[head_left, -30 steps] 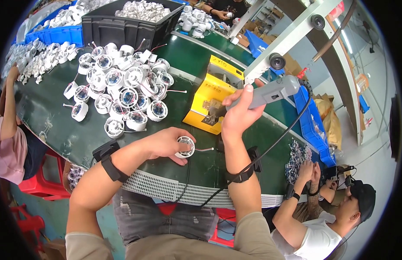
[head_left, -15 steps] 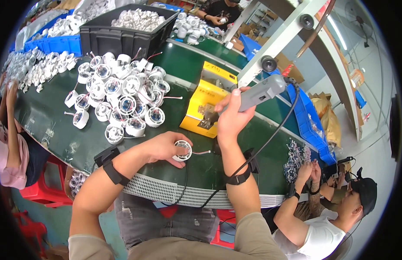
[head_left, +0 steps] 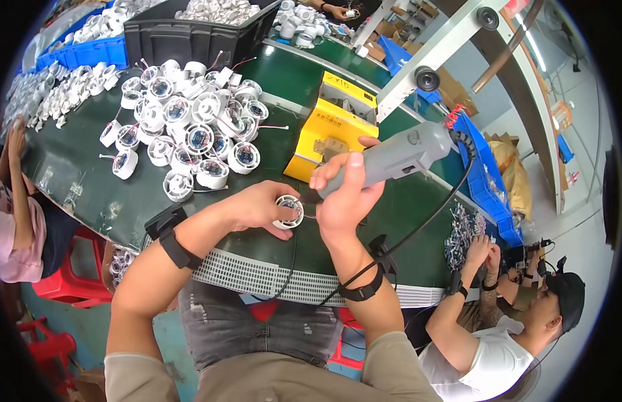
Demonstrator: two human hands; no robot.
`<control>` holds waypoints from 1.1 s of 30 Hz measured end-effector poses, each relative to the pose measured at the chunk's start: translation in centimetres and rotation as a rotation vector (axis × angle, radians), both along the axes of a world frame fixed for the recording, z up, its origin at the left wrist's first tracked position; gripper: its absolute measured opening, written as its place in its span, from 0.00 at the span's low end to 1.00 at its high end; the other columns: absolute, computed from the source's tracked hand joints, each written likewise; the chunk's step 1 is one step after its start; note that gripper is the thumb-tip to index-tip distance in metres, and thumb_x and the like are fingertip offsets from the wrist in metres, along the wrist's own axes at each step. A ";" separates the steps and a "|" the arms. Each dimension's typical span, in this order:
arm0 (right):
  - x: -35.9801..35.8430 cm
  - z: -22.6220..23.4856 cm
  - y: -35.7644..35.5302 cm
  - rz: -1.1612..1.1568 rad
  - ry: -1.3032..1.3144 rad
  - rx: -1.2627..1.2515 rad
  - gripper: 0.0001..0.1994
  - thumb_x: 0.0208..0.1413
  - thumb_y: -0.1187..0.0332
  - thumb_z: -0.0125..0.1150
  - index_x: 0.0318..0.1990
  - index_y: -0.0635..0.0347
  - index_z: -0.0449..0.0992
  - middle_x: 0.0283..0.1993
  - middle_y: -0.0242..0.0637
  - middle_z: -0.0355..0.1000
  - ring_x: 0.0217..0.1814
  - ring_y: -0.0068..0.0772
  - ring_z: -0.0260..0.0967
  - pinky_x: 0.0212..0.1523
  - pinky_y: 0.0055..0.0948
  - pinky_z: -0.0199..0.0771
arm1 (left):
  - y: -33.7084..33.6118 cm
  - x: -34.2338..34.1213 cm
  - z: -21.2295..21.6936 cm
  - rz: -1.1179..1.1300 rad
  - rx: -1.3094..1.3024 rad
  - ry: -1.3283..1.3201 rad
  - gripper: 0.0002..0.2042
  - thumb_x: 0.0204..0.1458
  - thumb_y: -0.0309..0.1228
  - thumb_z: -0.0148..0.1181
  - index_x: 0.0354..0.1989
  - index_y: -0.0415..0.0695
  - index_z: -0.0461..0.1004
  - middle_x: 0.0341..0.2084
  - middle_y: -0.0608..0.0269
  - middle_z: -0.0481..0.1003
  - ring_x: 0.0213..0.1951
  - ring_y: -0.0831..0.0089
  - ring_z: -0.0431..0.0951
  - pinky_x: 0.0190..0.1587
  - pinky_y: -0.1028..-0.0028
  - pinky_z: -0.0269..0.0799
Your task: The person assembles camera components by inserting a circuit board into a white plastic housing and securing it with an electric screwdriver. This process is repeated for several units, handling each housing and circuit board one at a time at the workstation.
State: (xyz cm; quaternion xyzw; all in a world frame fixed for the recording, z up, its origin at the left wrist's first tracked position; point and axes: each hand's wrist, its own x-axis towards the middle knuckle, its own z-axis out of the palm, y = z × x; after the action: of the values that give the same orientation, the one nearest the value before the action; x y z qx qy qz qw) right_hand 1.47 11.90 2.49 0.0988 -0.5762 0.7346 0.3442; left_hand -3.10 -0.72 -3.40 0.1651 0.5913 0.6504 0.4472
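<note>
My left hand (head_left: 257, 206) is closed around a round white housing (head_left: 298, 214) at the table's near side, thumb over its open face. A circuit board shows inside, and a thin wire reaches out to the right. My right hand (head_left: 346, 194) grips a grey electric screwdriver (head_left: 406, 155), whose cable end points up and right. The tool's lower end lies hidden behind my fingers, just right of the housing. A yellow metal box (head_left: 344, 120) with a bracket on its front stands beyond my right hand. Left of it lies a heap of similar white housings (head_left: 198, 139) with boards and wires.
A black crate (head_left: 190, 40) and a blue bin (head_left: 90, 50) of white parts stand at the back left. The screwdriver's black cable (head_left: 418, 234) loops over my right forearm. A white post (head_left: 435, 57) rises behind the box. Co-workers sit left and right.
My right hand has brought the screwdriver nearer and slightly left, toward the housing, away from the yellow box. My left hand still holds the housing. The view has shifted a little.
</note>
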 end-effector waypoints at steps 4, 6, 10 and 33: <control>0.0 -0.6 -0.2 0.012 0.012 0.030 0.15 0.62 0.67 0.48 0.52 0.63 0.57 0.19 0.35 0.62 0.15 0.26 0.60 0.19 0.29 0.67 | 0.0 0.0 -0.3 -0.019 -0.002 0.026 0.23 0.54 0.23 0.59 0.56 0.27 0.62 0.41 0.50 0.73 0.38 0.64 0.79 0.40 0.69 0.84; 0.0 -0.8 -0.1 0.023 0.007 0.047 0.15 0.62 0.67 0.49 0.52 0.63 0.57 0.19 0.35 0.62 0.16 0.26 0.60 0.19 0.28 0.67 | -0.1 0.1 -0.2 -0.027 0.012 0.019 0.23 0.54 0.23 0.59 0.56 0.27 0.62 0.41 0.50 0.73 0.38 0.64 0.80 0.40 0.69 0.84; 0.1 -1.1 -0.3 0.011 0.010 0.062 0.16 0.62 0.67 0.49 0.52 0.63 0.57 0.19 0.35 0.63 0.16 0.26 0.60 0.20 0.28 0.68 | -0.1 0.2 -0.2 -0.022 0.001 0.031 0.21 0.54 0.23 0.59 0.55 0.27 0.63 0.41 0.50 0.73 0.38 0.64 0.80 0.40 0.69 0.84; -1.8 -3.3 -0.5 -0.023 -0.032 0.183 0.16 0.57 0.71 0.60 0.50 0.60 0.64 0.25 0.27 0.66 0.18 0.15 0.61 0.17 0.18 0.61 | -0.1 0.6 1.1 -0.024 -0.058 0.088 0.19 0.55 0.21 0.56 0.55 0.30 0.66 0.48 0.52 0.71 0.40 0.60 0.79 0.42 0.66 0.82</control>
State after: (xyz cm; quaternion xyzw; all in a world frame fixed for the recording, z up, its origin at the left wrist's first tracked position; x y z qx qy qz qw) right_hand -0.30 11.42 -0.81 0.1116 -0.6473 0.6765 0.3331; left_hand -2.47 -0.82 -2.30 0.1877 0.6268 0.6198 0.4332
